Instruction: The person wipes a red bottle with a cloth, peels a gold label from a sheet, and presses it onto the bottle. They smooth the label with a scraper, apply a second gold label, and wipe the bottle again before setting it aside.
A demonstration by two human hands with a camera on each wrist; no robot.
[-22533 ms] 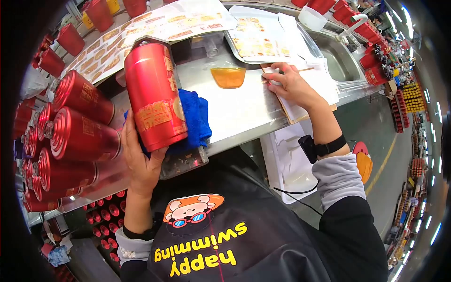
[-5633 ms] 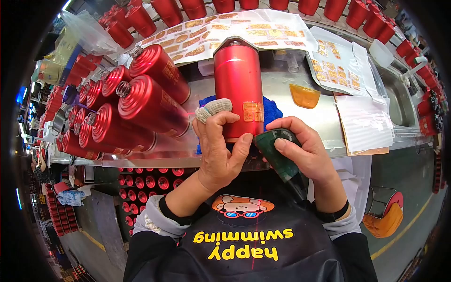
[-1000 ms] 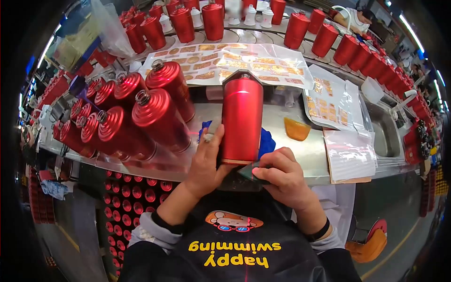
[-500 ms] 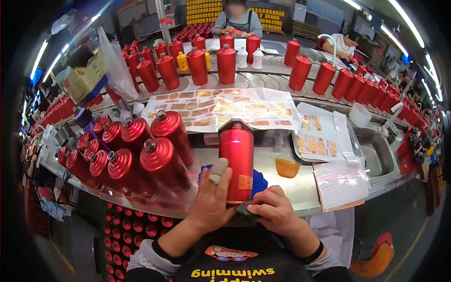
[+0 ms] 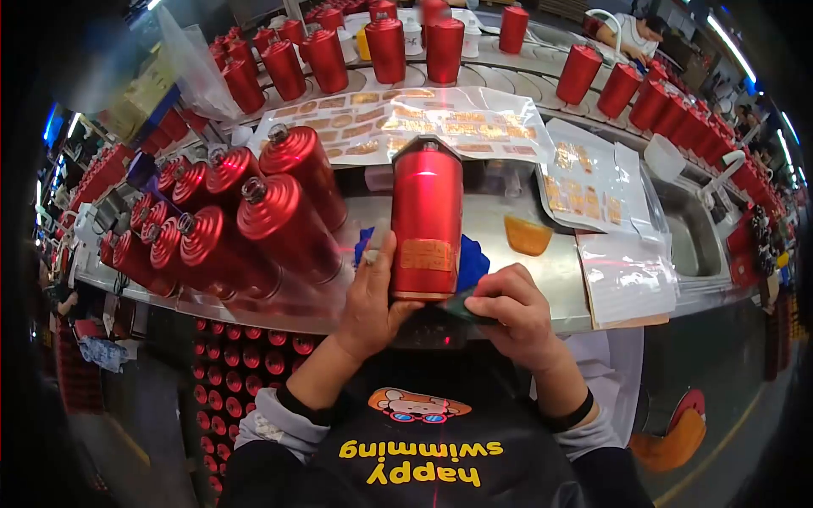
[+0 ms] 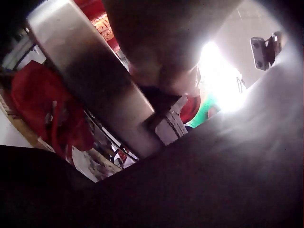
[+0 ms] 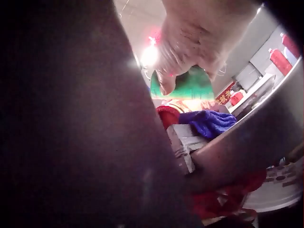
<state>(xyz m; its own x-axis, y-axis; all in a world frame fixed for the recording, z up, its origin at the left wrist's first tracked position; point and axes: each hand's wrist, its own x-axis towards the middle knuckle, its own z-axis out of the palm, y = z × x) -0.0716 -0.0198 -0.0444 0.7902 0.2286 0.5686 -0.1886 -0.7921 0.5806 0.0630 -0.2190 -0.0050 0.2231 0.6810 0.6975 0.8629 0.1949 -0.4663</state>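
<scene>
A red bottle (image 5: 428,203) lies on its side, its neck end at a dark angular holder (image 5: 455,146) and its base toward me. A gold patterned label (image 5: 426,255) shows near the base. My left hand (image 5: 366,306) holds the bottle's base end, fingers along its left side and thumb by the base; a pale cover is on one finger. My right hand (image 5: 515,317) pinches a dark green scraper (image 5: 468,307) just right of the base. In the right wrist view the green scraper (image 7: 190,88) is translucent. A blue cloth (image 5: 473,261) lies beneath the bottle.
Several red bottles (image 5: 292,229) stand at the left. Sheets of gold decals (image 5: 339,127) lie behind, with a decal tray (image 5: 584,190) at right. An amber scraper (image 5: 528,236), white papers (image 5: 627,275) and a sink (image 5: 694,241) are rightward. More bottles line the conveyor.
Over the last second the bottle has turned, bringing the gold label from out of sight to the top. Earlier, my right hand was at the papers; now it has the green scraper.
</scene>
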